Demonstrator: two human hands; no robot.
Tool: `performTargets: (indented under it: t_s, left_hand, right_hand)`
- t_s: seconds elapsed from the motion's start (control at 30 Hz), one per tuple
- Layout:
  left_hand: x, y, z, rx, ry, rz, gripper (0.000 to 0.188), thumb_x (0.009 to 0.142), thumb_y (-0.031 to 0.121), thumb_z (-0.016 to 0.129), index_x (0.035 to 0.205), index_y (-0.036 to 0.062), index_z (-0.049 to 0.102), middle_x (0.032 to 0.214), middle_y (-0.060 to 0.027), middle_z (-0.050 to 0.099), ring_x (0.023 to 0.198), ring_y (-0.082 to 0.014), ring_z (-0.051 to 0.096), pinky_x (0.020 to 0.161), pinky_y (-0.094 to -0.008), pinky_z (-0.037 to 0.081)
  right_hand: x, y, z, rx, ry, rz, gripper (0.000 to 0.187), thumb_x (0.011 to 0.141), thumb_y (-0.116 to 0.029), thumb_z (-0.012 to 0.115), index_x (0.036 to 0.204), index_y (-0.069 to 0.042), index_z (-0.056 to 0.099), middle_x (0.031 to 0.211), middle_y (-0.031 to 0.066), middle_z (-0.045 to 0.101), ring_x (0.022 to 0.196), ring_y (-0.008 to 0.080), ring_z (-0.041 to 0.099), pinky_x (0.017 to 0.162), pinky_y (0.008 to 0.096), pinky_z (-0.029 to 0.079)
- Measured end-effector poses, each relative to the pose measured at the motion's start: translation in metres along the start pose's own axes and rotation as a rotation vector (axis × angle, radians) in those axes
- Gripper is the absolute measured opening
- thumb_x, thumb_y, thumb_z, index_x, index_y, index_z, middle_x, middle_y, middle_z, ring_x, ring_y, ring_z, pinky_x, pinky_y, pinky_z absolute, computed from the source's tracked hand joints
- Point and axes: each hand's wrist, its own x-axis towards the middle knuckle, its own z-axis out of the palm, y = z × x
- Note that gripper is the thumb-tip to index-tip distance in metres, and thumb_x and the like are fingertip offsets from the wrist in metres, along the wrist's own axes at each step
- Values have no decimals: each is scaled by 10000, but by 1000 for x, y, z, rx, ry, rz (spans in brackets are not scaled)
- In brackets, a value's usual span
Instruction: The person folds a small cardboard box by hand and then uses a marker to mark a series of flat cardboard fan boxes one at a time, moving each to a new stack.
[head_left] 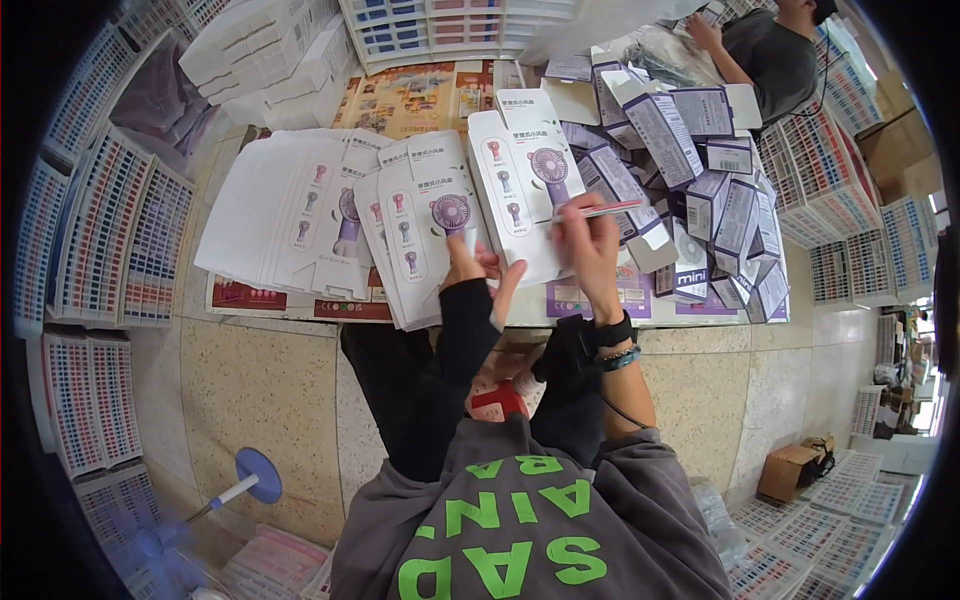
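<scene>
A flat white fan carton (515, 215), printed with a purple handheld fan, lies in front of me at a slight tilt. Over its right edge is my right hand (590, 240), its fingers pinched on a thin red-and-white stick (612, 208) whose exact kind is unclear. My left hand (480, 268), in a black sleeve, is closed by the carton's left edge. Something small and white (470, 240) shows at its fingers, too little to name. Beneath and beside this hand, more flattened fan cartons (430, 200) overlap in a stack.
Another fanned-out carton stack (270, 200) lies left. Small purple-and-white boxes (735, 215) are heaped at right. White cartons (250, 50) and a white rack (440, 30) stand at the back. A person (780, 60) sits beyond the heap. A blue fan (155, 545) stands lower left.
</scene>
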Motion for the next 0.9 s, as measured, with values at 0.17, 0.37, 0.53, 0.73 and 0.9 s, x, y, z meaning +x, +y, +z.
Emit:
performTargets:
  t_s: [0.17, 0.37, 0.53, 0.73, 0.9]
  left_hand:
    - [13, 1, 9, 237, -15, 79, 628, 757, 197, 757, 1151, -27, 322, 860, -164, 616, 673, -243, 632, 585, -329, 487]
    - [20, -11, -8, 89, -59, 26, 632, 768, 117, 732, 1184, -30, 280, 884, -217, 648, 684, -232, 677, 574, -328, 496]
    - [10, 10, -36, -187, -49, -86, 576, 874, 35, 582, 1277, -40, 178, 837, -183, 624, 596, -215, 672, 459, -252, 540]
    - [4, -2, -44, -510, 61, -50, 610, 866, 6, 569, 1304, 17, 144, 899, -179, 603, 655, -236, 665, 502, -279, 564]
    - [-33, -27, -98, -232, 302, -87, 543, 832, 56, 654, 1226, 40, 280, 641, -40, 539, 412, -84, 464, 378, -206, 360]
  right_hand:
    - [7, 9, -10, 211, -54, -39, 97, 971, -112, 473, 925, -27, 473, 769, 29, 493, 682, 92, 477, 645, 226, 405]
    - [5, 1, -1, 285, -143, -2, 110, 967, -122, 478, 929, -19, 479, 748, 33, 494, 670, 105, 487, 688, 257, 435]
    - [3, -18, -4, 455, -30, -90, 147, 970, -152, 463, 952, -10, 493, 705, 43, 501, 656, 136, 488, 780, 335, 451]
    - [5, -19, -9, 404, 2, -121, 117, 969, -118, 449, 938, -22, 508, 713, 38, 500, 658, 124, 482, 739, 321, 448]
    - [4, -23, -6, -30, -85, -136, 100, 952, -93, 499, 915, -7, 535, 762, 24, 524, 684, 94, 507, 645, 240, 430]
